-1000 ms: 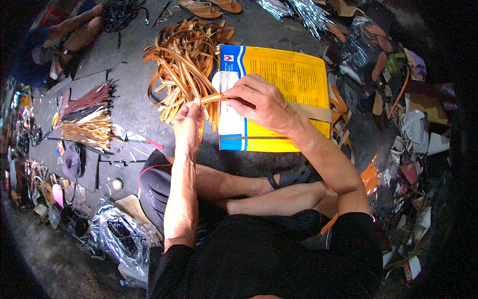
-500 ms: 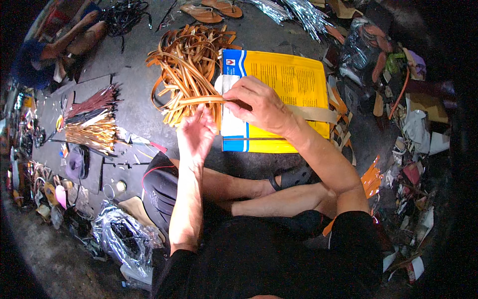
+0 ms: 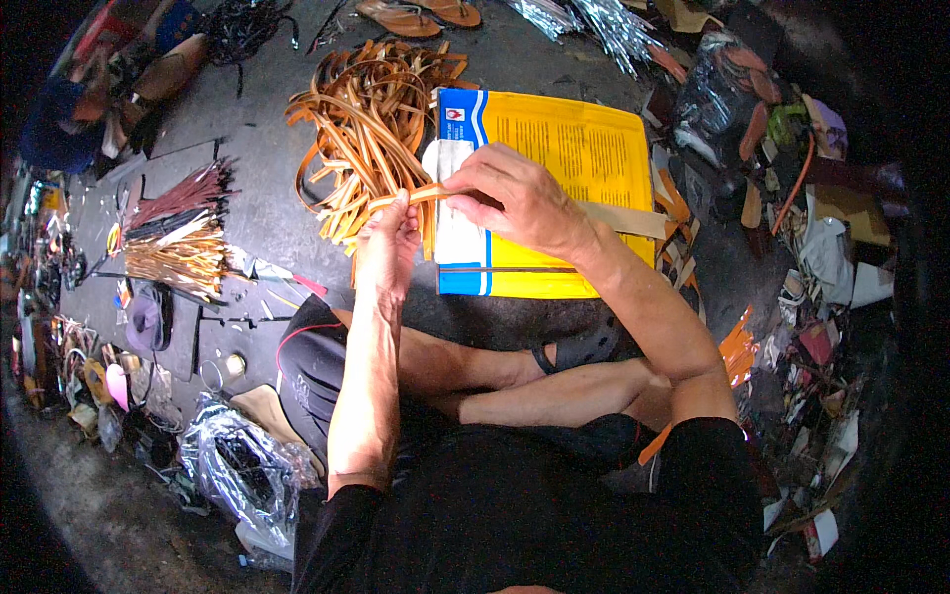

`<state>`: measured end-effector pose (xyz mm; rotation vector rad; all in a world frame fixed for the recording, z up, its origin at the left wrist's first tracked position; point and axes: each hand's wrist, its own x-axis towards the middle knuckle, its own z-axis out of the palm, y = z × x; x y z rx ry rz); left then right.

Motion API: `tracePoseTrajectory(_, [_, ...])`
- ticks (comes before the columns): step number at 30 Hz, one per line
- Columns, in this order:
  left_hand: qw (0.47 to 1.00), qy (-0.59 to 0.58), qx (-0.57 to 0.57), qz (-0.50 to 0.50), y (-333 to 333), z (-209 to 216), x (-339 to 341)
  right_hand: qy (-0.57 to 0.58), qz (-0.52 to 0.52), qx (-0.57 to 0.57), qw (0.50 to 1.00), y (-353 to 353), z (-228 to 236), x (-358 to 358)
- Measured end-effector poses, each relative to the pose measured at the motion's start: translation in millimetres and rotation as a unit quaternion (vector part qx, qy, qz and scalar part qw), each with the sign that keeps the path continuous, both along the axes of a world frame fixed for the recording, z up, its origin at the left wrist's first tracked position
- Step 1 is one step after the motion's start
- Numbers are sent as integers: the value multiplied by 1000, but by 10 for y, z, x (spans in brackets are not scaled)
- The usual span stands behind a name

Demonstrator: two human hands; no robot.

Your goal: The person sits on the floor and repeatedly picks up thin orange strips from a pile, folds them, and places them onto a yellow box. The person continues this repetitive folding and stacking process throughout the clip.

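Observation:
A narrow tan strap [image 3: 426,194] runs between my two hands at the left edge of a flat yellow, blue and white sheet-metal-like panel [image 3: 569,129]. My left hand [image 3: 388,238] pinches the strap between thumb and fingers. At its other end my right hand [image 3: 510,198] grips it between thumb and forefinger, over the panel's white part. Just beyond my left hand lies a tangled heap of tan and orange straps [image 3: 371,119]. A wide beige band [image 3: 623,220] crosses the panel and passes under my right wrist.
Sorted bundles of maroon, black and gold strips [image 3: 178,252] lie to the left. Brown sandals [image 3: 421,15] and silvery strips [image 3: 604,30] lie at the far side. Clear plastic [image 3: 242,465] sits at lower left. Scraps [image 3: 821,337] crowd the right. Another person's arm [image 3: 168,74] shows at upper left.
My left hand has closed from an open, palm-up pose onto the strap. My right hand keeps hold of the strap's end.

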<state>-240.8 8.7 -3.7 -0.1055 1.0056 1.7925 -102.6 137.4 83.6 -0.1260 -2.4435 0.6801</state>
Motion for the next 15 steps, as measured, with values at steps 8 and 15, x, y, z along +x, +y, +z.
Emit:
tracePoseTrajectory(8, [998, 14, -58, -9, -63, -418, -230, 1, -1, -6, 1000, -4, 11, 8])
tracePoseTrajectory(15, [970, -218, 83, 76, -71, -284, -253, -17, -16, -65, 998, -57, 20, -53])
